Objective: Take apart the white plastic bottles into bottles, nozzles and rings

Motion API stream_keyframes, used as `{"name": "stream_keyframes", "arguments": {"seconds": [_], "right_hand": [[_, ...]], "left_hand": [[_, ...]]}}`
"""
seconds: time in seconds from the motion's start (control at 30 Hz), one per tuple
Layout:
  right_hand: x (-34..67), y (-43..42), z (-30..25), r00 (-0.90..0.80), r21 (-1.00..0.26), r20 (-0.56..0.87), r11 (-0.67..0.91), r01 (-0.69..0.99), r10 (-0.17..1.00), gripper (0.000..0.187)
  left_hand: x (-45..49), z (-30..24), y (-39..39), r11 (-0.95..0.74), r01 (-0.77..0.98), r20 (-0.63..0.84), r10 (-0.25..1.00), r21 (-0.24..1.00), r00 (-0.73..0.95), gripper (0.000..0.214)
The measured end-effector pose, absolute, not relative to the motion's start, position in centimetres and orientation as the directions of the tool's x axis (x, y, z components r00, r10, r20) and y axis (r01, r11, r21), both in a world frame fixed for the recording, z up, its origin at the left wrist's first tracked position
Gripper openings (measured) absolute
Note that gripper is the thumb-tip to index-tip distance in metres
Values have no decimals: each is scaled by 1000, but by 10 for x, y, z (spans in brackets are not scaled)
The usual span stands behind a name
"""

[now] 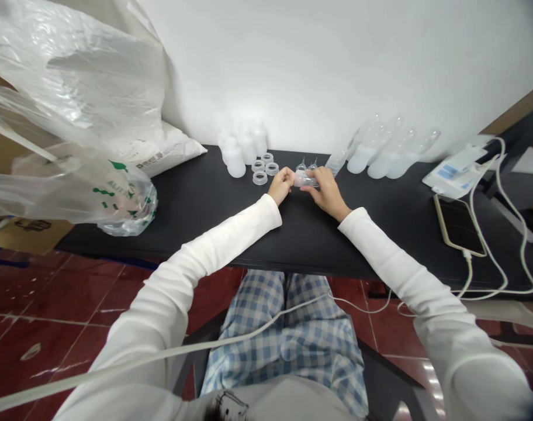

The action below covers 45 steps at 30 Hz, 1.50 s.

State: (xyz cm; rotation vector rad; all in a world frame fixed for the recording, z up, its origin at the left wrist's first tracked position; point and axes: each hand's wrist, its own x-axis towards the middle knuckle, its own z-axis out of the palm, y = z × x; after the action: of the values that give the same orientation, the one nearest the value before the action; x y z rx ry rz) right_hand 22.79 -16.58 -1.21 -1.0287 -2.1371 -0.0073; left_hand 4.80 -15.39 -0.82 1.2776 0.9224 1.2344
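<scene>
My left hand (pixel 281 184) and my right hand (pixel 328 192) meet above the black table, both pinching a small translucent plastic piece (pixel 305 180) with a pinkish tint. Its exact shape is partly hidden by my fingers. Just beyond my hands stand two small clear pointed plastic parts (pixel 307 166). Several clear plastic rings (pixel 260 178) lie near my left hand, and white plastic bottles (pixel 235 161) stand behind them. Several clear bottles with white bases (pixel 371 151) stand in a row to the right, with one clear bottle (pixel 335 163) closer to my right hand.
The black table (pixel 293 245) stands against a white wall. A large plastic bag (pixel 82 193) and white sack (pixel 161 151) fill its left end. A phone (pixel 459 225), white cable (pixel 498 234) and white packet (pixel 454 173) lie at right. Red tiles lie below.
</scene>
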Motion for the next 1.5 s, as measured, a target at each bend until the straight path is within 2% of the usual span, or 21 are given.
{"name": "stream_keyframes", "arguments": {"seconds": [0.17,0.3,0.37,0.47,0.57,0.63,0.73,0.87,1.03,1.2,1.33,1.43,1.5], "right_hand": [[228,-172,-5,-504,-157,622,726,670,599,25],[226,-175,-4,-513,-173,633,751,637,580,25],[224,-175,-6,-457,-231,663,742,630,594,22],[221,-176,-6,-276,-387,707,683,619,651,36],[219,-179,-3,-56,-593,651,554,584,757,48],[219,-181,0,30,-696,581,477,537,813,54],[219,-184,4,63,-770,511,423,478,857,56],[218,-186,5,23,-790,464,402,462,886,55],[217,-183,-1,-76,-698,507,460,549,859,51],[221,-171,-8,-326,-390,649,668,633,688,45],[225,-169,-5,-505,-186,659,771,609,558,31],[225,-173,-2,-539,-153,652,789,595,533,27],[224,-175,-3,-512,-196,657,782,592,553,26]], "left_hand": [[49,-13,-152,-77,-143,95,988,987,124,40],[49,-14,-151,-87,-144,103,988,986,112,41],[48,-13,-151,-110,-151,126,987,982,103,41],[47,-10,-153,-179,-137,196,972,974,126,38],[47,-5,-159,-311,-61,317,921,948,226,32],[48,-2,-165,-393,-3,377,880,920,289,27],[49,0,-170,-444,53,405,855,894,323,23],[48,-3,-165,-370,5,353,892,929,282,22],[47,-3,-160,-263,-141,290,930,954,227,26],[46,3,-163,-137,-238,174,974,962,142,25],[44,5,-165,-71,-295,114,985,953,130,30],[45,5,-164,-56,-287,99,985,956,139,33],[45,3,-163,-63,-254,97,988,965,123,35]]}}
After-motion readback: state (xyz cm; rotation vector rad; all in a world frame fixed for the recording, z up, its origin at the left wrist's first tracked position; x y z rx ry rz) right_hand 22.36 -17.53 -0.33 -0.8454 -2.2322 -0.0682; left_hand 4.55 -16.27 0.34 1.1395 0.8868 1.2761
